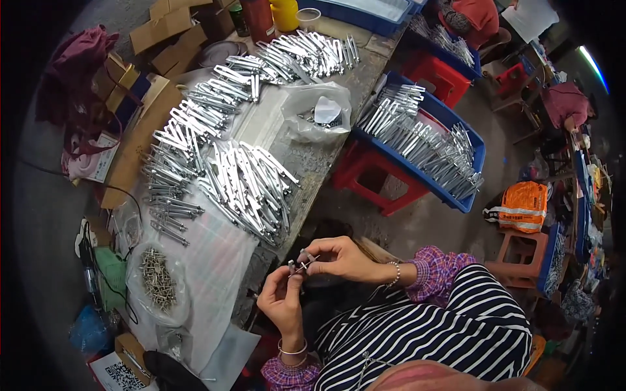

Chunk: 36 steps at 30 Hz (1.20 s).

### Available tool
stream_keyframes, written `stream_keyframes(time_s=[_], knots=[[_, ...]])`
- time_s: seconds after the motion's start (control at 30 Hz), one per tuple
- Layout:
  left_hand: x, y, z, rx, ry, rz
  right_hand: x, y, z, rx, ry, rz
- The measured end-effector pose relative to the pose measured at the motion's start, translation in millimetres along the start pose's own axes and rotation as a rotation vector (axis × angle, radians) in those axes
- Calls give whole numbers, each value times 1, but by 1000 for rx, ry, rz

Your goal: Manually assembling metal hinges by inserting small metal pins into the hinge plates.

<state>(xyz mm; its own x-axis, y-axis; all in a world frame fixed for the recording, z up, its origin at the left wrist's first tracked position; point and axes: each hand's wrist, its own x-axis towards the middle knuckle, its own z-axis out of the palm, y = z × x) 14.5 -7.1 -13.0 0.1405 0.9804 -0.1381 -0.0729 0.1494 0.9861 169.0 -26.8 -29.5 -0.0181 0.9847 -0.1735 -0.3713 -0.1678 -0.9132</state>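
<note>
Open room is noted on the plastic sheet [218, 264], ahead and to the left of the left hand [285, 301]. The bag of metal fasteners [156, 280] blocks its left side; a fanned pile of long metal fittings [251, 186] closes its far end. A bare bench strip [314, 155] runs along the edge, obstructed further up by a translucent bag [293, 124]. Beyond the bench, a blue tray [464, 203] on a red stool [394, 203] obstructs the aisle.

glossy metal strips [251, 189], smooth plastic tray [465, 203], rough matt tabletop [312, 171], matt cardboard box [163, 31]
</note>
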Motion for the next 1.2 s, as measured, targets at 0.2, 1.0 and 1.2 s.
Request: stream_keyframes(time_s=[0.2, 1.0, 1.2], knots=[[8, -3, -3, 233, -5, 60, 6, -4, -3, -126, 24, 24], [8, -16, -3, -179, -27, -111, 7, -2, -2, -84, 48, 162], [3, -20, -5, -120, 16, -106, 5, 1, -1, -60, 83, 205]])
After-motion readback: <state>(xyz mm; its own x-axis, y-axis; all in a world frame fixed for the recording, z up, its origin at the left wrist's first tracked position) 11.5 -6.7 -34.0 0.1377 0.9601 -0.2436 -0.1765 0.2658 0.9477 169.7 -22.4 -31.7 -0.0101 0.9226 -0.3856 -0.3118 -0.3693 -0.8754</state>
